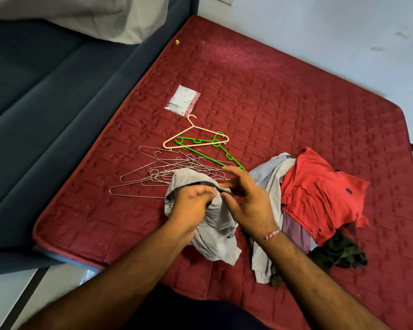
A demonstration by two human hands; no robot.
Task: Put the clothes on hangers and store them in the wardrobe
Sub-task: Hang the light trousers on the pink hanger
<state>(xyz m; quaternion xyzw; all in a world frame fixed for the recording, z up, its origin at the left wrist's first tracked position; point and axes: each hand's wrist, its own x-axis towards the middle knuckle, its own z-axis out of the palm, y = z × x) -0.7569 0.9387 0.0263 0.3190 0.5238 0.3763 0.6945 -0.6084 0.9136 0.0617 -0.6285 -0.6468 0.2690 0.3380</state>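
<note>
A grey garment (pixel 215 229) is bunched up above the red mattress (pixel 296 110). My left hand (pixel 191 203) grips its upper edge with curled fingers. My right hand (pixel 246 198) hovers just right of it with fingers spread and relaxed, fingertips close to the cloth. Behind the hands lie several wire hangers (pixel 158 172), a green plastic hanger (pixel 208 151) and a pink plastic hanger (pixel 196 136). To the right sits a pile of clothes with a red polo shirt (pixel 319 194) on top, pale grey cloth (pixel 269 186) and a dark garment (pixel 341 253) under it.
A small plastic zip bag (pixel 183 100) lies beyond the hangers. A dark blue sofa (pixel 34 103) with a white pillow (pixel 93 15) borders the mattress on the left. A pale wall (pixel 319 32) runs behind. Floor shows at lower left.
</note>
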